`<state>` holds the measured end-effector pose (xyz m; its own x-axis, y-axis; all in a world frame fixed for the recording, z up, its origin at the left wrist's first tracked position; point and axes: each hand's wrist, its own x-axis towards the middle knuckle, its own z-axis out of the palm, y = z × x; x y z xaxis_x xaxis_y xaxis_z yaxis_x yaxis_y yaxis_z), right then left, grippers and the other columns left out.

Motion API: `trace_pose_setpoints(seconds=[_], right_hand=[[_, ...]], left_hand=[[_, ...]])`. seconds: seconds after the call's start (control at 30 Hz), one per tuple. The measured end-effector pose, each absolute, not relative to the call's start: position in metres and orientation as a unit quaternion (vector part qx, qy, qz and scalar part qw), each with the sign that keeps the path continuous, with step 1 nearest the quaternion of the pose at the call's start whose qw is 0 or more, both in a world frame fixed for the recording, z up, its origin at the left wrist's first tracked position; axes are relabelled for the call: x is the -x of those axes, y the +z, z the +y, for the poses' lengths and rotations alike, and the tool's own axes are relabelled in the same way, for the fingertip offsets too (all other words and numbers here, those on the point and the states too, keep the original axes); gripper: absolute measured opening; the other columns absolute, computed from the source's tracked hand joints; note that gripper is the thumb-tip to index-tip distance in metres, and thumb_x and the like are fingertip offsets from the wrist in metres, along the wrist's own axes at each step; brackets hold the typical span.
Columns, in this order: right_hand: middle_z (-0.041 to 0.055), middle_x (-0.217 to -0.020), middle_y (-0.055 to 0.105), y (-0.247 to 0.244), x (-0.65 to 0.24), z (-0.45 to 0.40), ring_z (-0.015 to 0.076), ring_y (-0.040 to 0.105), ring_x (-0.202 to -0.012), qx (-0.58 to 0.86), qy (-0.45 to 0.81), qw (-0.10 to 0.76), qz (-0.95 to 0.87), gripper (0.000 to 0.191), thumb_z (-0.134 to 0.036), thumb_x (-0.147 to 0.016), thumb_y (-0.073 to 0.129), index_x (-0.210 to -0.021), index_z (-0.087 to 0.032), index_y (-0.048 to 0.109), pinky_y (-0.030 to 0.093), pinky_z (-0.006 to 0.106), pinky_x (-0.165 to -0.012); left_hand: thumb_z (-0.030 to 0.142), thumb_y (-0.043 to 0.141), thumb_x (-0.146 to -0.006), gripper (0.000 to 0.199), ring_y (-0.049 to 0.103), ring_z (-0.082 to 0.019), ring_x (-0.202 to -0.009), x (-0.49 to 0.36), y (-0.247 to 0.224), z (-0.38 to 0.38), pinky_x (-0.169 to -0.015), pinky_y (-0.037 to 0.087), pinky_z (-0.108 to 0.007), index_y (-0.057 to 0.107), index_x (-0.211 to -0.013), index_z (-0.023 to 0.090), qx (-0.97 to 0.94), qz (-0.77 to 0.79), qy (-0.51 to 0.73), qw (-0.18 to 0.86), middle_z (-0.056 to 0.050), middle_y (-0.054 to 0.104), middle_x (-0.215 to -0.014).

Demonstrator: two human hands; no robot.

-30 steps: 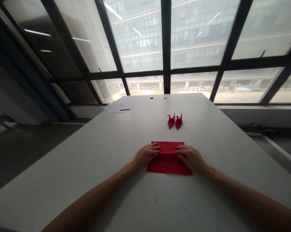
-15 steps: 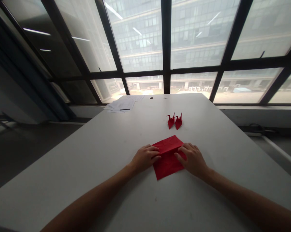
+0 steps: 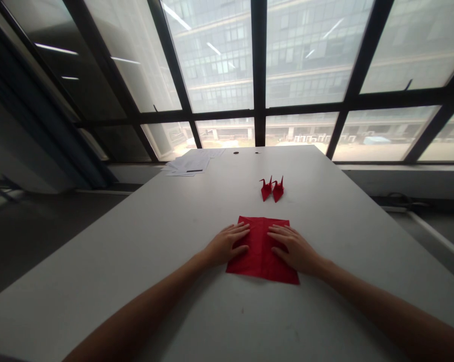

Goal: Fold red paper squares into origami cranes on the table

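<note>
A red sheet of paper (image 3: pixel 260 256) lies unfolded on the white table, with a crease running down its middle. My left hand (image 3: pixel 227 245) rests on the sheet's left side, fingers stretched out and thumb apart. On the right side of the paper, my right hand (image 3: pixel 295 250) lies with its fingers spread, palm down. Neither hand grips the sheet. Just beyond it stand two red origami cranes (image 3: pixel 266 190) side by side, out of reach of the fingers.
The white table (image 3: pixel 166 216) stretches forward to a row of large windows. Loose white papers (image 3: pixel 191 162) with a dark pen (image 3: pixel 194 171) lie at its far left. A dark round hole (image 3: pixel 236 153) is near the far edge.
The red paper has been turned, and its raised middle fold now lies flatter, running away from me. My fingers have gone from pinching its edges to lying flat on it.
</note>
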<state>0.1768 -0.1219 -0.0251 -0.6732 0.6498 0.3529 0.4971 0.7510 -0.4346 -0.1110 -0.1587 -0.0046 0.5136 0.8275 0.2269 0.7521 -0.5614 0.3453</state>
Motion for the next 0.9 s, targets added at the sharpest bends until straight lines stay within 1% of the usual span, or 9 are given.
trace_pose_setpoints(seconds=[0.13,0.3,0.4,0.5,0.57,0.63,0.7,0.8,0.9], right_hand=[[0.0122,-0.144,0.053,-0.0271,-0.1790,-0.1174,0.0294,0.046,-0.136,0.342,0.149,0.233,-0.898,0.048,-0.031,-0.090,0.061,-0.137,-0.021,0.057,0.032,0.053,-0.115],[0.0113,-0.142,0.056,-0.0290,-0.1798,-0.1156,0.0293,0.048,-0.134,0.334,0.146,0.245,-0.898,0.044,-0.032,-0.090,0.062,-0.134,-0.023,0.060,0.035,0.052,-0.113],[0.0084,-0.133,0.063,-0.0291,-0.1791,-0.1161,0.0278,0.055,-0.127,0.337,0.134,0.268,-0.892,0.033,-0.029,-0.091,0.060,-0.123,-0.025,0.068,0.040,0.049,-0.109],[0.0055,-0.119,0.071,-0.0275,-0.1779,-0.1168,0.0255,0.063,-0.113,0.336,0.131,0.303,-0.882,0.022,-0.026,-0.093,0.057,-0.106,-0.027,0.075,0.046,0.045,-0.102],[0.0047,-0.110,0.074,-0.0255,-0.1770,-0.1174,0.0237,0.066,-0.104,0.329,0.134,0.317,-0.880,0.022,-0.025,-0.094,0.055,-0.096,-0.027,0.077,0.048,0.042,-0.097],[0.0048,-0.104,0.074,-0.0233,-0.1762,-0.1180,0.0224,0.067,-0.098,0.325,0.135,0.325,-0.878,0.024,-0.026,-0.096,0.053,-0.091,-0.026,0.076,0.049,0.040,-0.093],[0.0050,-0.103,0.074,-0.0218,-0.1757,-0.1180,0.0222,0.066,-0.096,0.331,0.129,0.331,-0.874,0.024,-0.027,-0.096,0.053,-0.091,-0.026,0.076,0.049,0.039,-0.091],[0.0058,-0.105,0.072,-0.0219,-0.1759,-0.1169,0.0234,0.065,-0.097,0.349,0.116,0.330,-0.869,0.020,-0.027,-0.095,0.055,-0.101,-0.026,0.074,0.048,0.041,-0.091],[0.0061,-0.108,0.072,-0.0234,-0.1767,-0.1154,0.0238,0.064,-0.098,0.359,0.111,0.328,-0.867,0.024,-0.027,-0.096,0.052,-0.106,-0.027,0.073,0.048,0.041,-0.091]], left_hand=[[0.045,0.062,-0.092,0.059,0.040,-0.026,-0.141,0.1119,-0.0052,-0.1568,-0.118,0.029,-0.047,0.046,-0.146,0.026,-0.854,0.477,0.170,0.118,-0.008,0.048,-0.148],[0.045,0.063,-0.090,0.056,0.046,-0.027,-0.137,0.1106,-0.0033,-0.1565,-0.116,0.032,-0.048,0.051,-0.142,0.027,-0.846,0.487,0.184,0.115,-0.007,0.053,-0.144],[0.043,0.065,-0.090,0.048,0.055,-0.027,-0.129,0.1115,-0.0052,-0.1551,-0.111,0.040,-0.045,0.060,-0.134,0.025,-0.843,0.476,0.225,0.107,-0.008,0.062,-0.134],[0.037,0.064,-0.092,0.030,0.063,-0.025,-0.116,0.1131,-0.0090,-0.1529,-0.105,0.046,-0.042,0.071,-0.118,0.027,-0.842,0.460,0.265,0.094,-0.005,0.071,-0.120],[0.035,0.062,-0.093,0.021,0.066,-0.022,-0.110,0.1140,-0.0112,-0.1517,-0.102,0.048,-0.039,0.075,-0.108,0.028,-0.841,0.455,0.280,0.089,-0.003,0.073,-0.114],[0.034,0.060,-0.095,0.019,0.067,-0.021,-0.106,0.1146,-0.0121,-0.1513,-0.100,0.050,-0.037,0.077,-0.101,0.029,-0.840,0.452,0.285,0.090,-0.003,0.074,-0.111],[0.034,0.058,-0.096,0.021,0.068,-0.021,-0.103,0.1149,-0.0117,-0.1515,-0.097,0.050,-0.037,0.078,-0.099,0.028,-0.834,0.458,0.295,0.085,-0.003,0.075,-0.108],[0.035,0.058,-0.096,0.022,0.069,-0.022,-0.100,0.1152,-0.0097,-0.1521,-0.096,0.050,-0.039,0.077,-0.101,0.027,-0.817,0.474,0.323,0.065,-0.004,0.075,-0.106],[0.035,0.057,-0.096,0.023,0.068,-0.022,-0.100,0.1152,-0.0084,-0.1520,-0.096,0.050,-0.039,0.077,-0.101,0.027,-0.811,0.472,0.338,0.063,-0.005,0.075,-0.105]])
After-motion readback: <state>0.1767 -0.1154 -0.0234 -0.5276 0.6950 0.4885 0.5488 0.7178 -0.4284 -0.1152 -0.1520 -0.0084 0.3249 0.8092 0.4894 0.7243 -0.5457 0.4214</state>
